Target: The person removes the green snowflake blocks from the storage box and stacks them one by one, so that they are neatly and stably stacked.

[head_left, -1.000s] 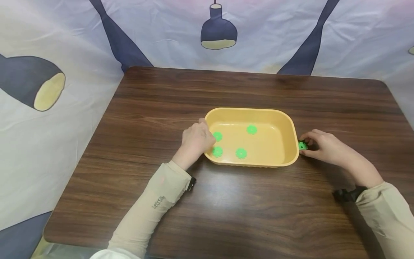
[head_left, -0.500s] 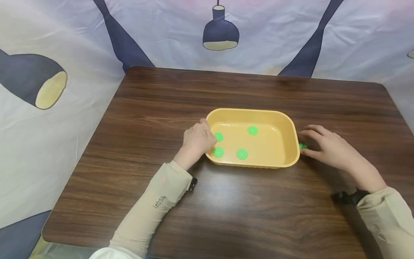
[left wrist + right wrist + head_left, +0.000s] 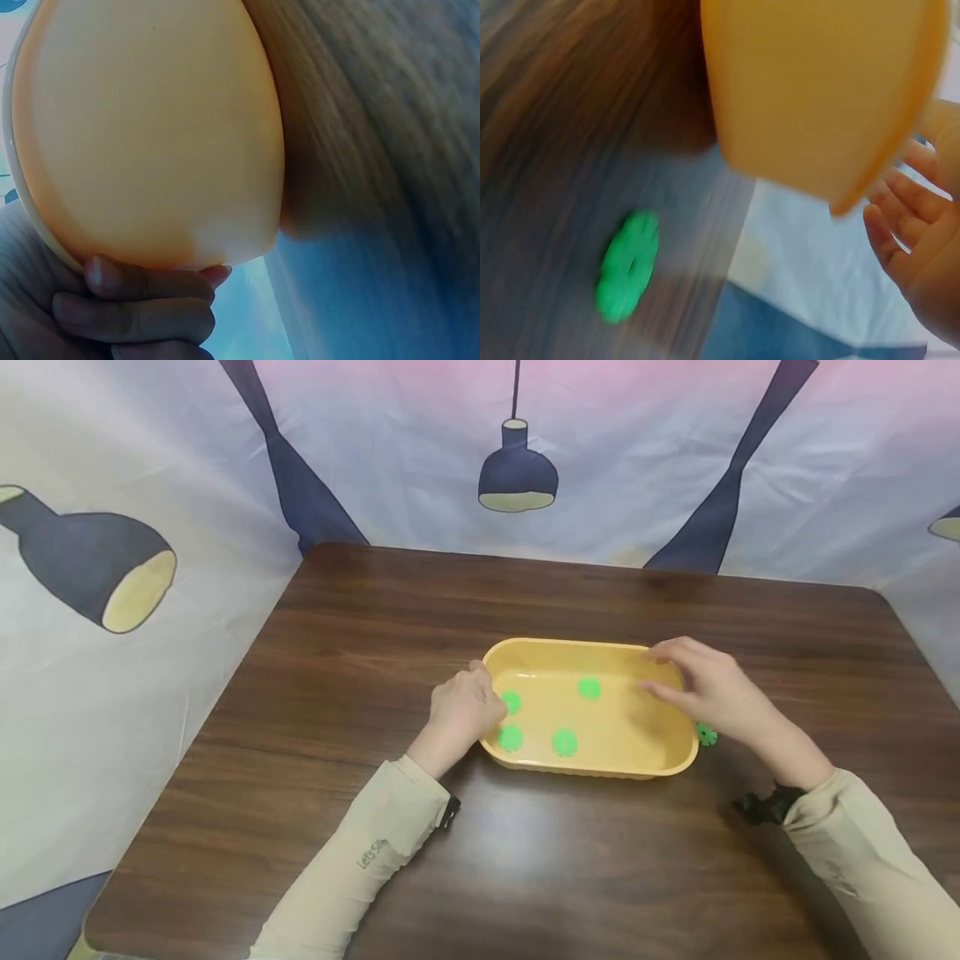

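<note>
A yellow plastic basin (image 3: 615,767) sits on the table, with several green notched discs (image 3: 565,743) lying flat on its bottom. My left hand (image 3: 463,706) grips the basin's left end, thumb over the rim and fingers (image 3: 142,319) curled against the outer wall. Above the basin's right end is my right hand (image 3: 712,689), its thumb and fingers spread with nothing between them. Another green notched disc (image 3: 707,734) lies on the table just outside the right end; the right wrist view shows that loose disc (image 3: 628,266) apart from the basin wall.
The dark wood-grain table (image 3: 525,877) extends around the basin on all sides. Behind it hangs a pale cloth backdrop (image 3: 420,468) printed with lamps. A black strap (image 3: 768,806) is worn on the right wrist.
My right hand has let go of the loose green disc, then risen and moved left over the basin's right end. The left hand keeps its hold; the head view has tilted slightly upward.
</note>
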`<act>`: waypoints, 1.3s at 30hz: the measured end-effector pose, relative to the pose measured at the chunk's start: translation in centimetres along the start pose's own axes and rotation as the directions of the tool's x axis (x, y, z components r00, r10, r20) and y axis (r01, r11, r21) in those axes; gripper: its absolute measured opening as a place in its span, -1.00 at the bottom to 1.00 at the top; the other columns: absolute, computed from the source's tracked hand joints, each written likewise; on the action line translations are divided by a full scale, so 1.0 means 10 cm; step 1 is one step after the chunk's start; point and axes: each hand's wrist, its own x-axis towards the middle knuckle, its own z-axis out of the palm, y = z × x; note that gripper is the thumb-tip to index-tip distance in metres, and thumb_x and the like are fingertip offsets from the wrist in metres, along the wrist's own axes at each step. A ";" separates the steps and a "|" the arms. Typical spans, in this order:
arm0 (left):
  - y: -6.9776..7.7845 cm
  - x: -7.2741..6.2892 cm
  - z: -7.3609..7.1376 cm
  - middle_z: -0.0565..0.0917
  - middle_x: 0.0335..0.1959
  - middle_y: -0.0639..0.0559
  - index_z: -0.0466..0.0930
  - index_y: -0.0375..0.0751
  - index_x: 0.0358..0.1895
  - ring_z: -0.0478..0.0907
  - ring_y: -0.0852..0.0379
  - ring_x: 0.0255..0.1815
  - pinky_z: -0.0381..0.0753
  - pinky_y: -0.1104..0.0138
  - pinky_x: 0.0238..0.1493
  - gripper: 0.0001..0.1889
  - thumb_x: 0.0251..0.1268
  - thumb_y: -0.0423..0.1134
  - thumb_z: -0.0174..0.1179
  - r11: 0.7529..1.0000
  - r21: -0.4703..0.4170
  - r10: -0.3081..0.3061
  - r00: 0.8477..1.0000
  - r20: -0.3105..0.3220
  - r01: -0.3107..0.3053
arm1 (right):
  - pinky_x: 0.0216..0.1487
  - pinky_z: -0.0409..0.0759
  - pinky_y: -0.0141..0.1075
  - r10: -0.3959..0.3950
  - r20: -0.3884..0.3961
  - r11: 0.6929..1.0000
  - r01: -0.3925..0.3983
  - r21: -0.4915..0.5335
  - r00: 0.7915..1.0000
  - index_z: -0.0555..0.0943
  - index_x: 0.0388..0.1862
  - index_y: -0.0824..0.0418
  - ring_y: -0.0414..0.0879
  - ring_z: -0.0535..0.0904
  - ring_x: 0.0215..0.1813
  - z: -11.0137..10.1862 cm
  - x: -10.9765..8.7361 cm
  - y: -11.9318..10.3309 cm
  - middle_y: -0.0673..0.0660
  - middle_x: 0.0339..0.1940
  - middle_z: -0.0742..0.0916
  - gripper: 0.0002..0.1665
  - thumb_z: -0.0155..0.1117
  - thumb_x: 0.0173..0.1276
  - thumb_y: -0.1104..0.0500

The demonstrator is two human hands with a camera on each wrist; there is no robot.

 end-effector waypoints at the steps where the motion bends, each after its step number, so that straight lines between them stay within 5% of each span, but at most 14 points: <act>1: 0.00 0.00 0.01 0.56 -0.50 -0.10 0.37 -0.37 -0.05 0.54 0.02 -0.45 0.43 0.19 -0.47 -0.57 0.08 -0.12 0.09 1.000 0.001 -0.001 1.000 0.001 0.001 | -0.15 0.49 -0.18 -0.004 0.045 1.000 0.004 0.010 0.999 0.61 -0.11 0.23 -0.04 0.58 -0.14 0.04 0.04 -0.01 0.09 -0.17 0.66 -0.62 0.44 0.06 0.21; 7: -0.02 0.01 0.06 0.55 -0.52 -0.08 0.37 -0.34 -0.11 0.53 0.03 -0.46 0.42 0.18 -0.46 -0.62 0.06 -0.14 0.08 1.000 0.003 -0.009 1.000 -0.001 0.009 | -0.08 0.50 -0.11 -0.033 0.263 0.999 0.029 0.020 0.964 0.60 -0.08 0.27 -0.01 0.58 -0.09 0.28 0.28 -0.07 0.13 -0.17 0.67 -0.58 0.40 0.13 0.09; 15: -0.04 0.03 0.06 0.54 -0.55 -0.08 0.36 -0.33 -0.10 0.52 0.04 -0.50 0.41 0.22 -0.52 -0.62 0.05 -0.15 0.08 1.000 0.024 -0.006 1.000 -0.003 0.006 | 0.02 0.48 -0.09 -0.082 0.286 0.992 0.107 -0.071 0.955 0.62 -0.06 0.30 0.04 0.59 -0.04 0.49 0.36 -0.06 0.16 -0.14 0.70 -0.45 0.45 0.04 -0.01; 26: -0.01 0.01 0.03 0.58 -0.48 -0.12 0.35 -0.32 -0.12 0.58 -0.01 -0.40 0.45 0.20 -0.45 -0.61 0.05 -0.12 0.07 0.999 0.031 -0.013 1.000 -0.010 0.013 | -0.04 0.48 -0.11 0.037 0.415 0.999 -0.050 0.019 0.909 0.58 -0.05 0.32 -0.01 0.55 -0.12 0.59 0.42 -0.14 0.14 -0.17 0.64 -0.49 0.46 0.04 0.11; 39: -0.04 0.01 0.06 0.58 -0.51 -0.13 0.36 -0.33 -0.12 0.59 -0.04 -0.42 0.47 0.15 -0.43 -0.67 0.04 -0.22 0.00 1.000 -0.008 0.005 0.999 -0.046 -0.005 | 0.00 0.46 -0.07 0.200 0.486 0.976 -0.214 -0.026 0.851 0.53 -0.11 0.33 0.05 0.50 -0.07 0.61 0.45 -0.28 0.19 -0.16 0.59 -0.57 0.40 0.12 0.10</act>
